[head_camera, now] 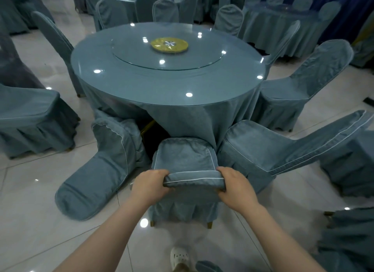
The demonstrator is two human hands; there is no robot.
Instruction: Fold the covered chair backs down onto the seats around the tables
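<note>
A teal covered chair (183,156) stands right in front of me, pushed against the round table (141,93). Its cloth back cover lies folded forward over the seat, with the fold (194,180) at the near edge. My left hand (150,184) grips the left end of that fold. My right hand (235,187) grips its right end. Both thumbs lie on top and the fingers curl under the cloth.
A chair (97,180) to the left lies tipped with its back on the floor. Another chair (283,152) at the right leans back. Several upright covered chairs ring the table, which carries a glass turntable (141,55) and yellow disc (169,45). My white shoe (179,258) shows below.
</note>
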